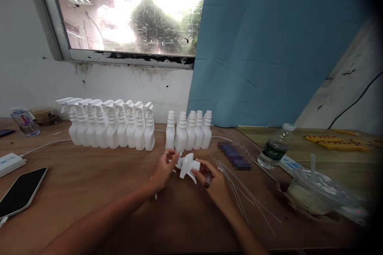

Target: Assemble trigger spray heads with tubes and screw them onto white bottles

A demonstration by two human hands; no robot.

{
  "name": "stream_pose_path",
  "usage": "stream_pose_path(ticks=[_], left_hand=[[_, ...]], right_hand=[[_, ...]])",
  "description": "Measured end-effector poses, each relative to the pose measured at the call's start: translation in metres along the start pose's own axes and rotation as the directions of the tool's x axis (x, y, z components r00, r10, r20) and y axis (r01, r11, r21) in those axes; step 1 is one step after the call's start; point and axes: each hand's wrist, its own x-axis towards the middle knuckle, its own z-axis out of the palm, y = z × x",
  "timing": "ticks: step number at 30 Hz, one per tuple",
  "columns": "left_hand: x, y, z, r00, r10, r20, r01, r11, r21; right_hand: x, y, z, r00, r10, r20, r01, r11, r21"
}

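Note:
My right hand [214,179] grips a white trigger spray head [188,164] by its collar, with the trigger hanging toward me. A small brown-ended object [207,182] shows beside its curled fingers; I cannot tell what it is. Close by on the left, my left hand [163,170] has its thumb and fingers pinched together by more white plastic [178,161], and what they hold is partly hidden. Just behind the hands stand several white bottles [180,134] with open necks. To their left is a row of white bottles [112,129] topped with trigger spray heads.
Thin white tubes [239,187] lie right of my right hand, near a blurred purple item [235,155]. Farther right are a water bottle [273,149] and a lidded cup [312,191]. A phone [22,191] and a white power strip [12,164] lie at left.

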Motion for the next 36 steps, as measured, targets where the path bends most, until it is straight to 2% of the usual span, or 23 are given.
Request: stream_pose_path(ticks=[2,4,5,7,10,12,18,23,27,29,31,33,36], left_hand=[[-0.026,0.004,0.013,0.99,-0.04,0.133,0.081,0.946,-0.313],[-0.041,0.003,0.022,0.947,-0.103,0.304,0.259,0.806,-0.533],[-0.045,0.001,0.025,0.915,-0.131,0.381,0.349,0.732,-0.585],[-0.046,-0.003,0.026,0.856,-0.166,0.489,0.484,0.587,-0.649],[-0.041,-0.009,0.022,0.833,-0.209,0.513,0.551,0.416,-0.724],[-0.038,-0.011,0.02,0.827,-0.257,0.5,0.562,0.374,-0.738],[-0.041,-0.011,0.021,0.876,-0.285,0.389,0.482,0.487,-0.728],[-0.045,-0.007,0.022,0.879,-0.277,0.389,0.477,0.55,-0.686],[-0.044,-0.008,0.024,0.884,-0.278,0.376,0.467,0.572,-0.675],[-0.044,-0.011,0.025,0.882,-0.287,0.373,0.469,0.6,-0.648],[-0.045,-0.012,0.025,0.874,-0.315,0.371,0.483,0.654,-0.583],[-0.046,-0.012,0.024,0.868,-0.343,0.359,0.49,0.706,-0.511],[-0.047,-0.01,0.022,0.857,-0.355,0.374,0.503,0.736,-0.454]], right_hand=[[-0.004,-0.002,0.002,0.996,-0.051,0.07,0.051,0.999,-0.007],[-0.008,-0.003,0.002,0.983,-0.087,0.16,0.083,0.996,0.031],[-0.01,-0.003,0.001,0.98,-0.093,0.175,0.081,0.994,0.074],[-0.013,-0.001,-0.001,0.989,-0.086,0.118,0.06,0.977,0.203],[-0.015,0.003,-0.006,0.998,-0.061,0.007,0.054,0.928,0.37],[-0.017,0.003,-0.008,0.996,-0.084,0.02,0.069,0.915,0.398],[-0.024,-0.007,-0.01,0.982,-0.112,0.152,0.068,0.962,0.264],[-0.024,-0.009,-0.01,0.979,-0.118,0.166,0.104,0.99,0.094],[-0.024,-0.008,-0.007,0.942,-0.266,0.203,0.298,0.943,-0.148],[-0.026,-0.008,-0.004,0.901,-0.37,0.228,0.412,0.893,-0.178],[-0.027,-0.007,-0.002,0.866,-0.432,0.252,0.477,0.865,-0.155],[-0.028,-0.005,-0.003,0.872,-0.407,0.273,0.451,0.885,-0.119],[-0.027,-0.003,-0.007,0.937,-0.204,0.284,0.217,0.976,-0.014]])
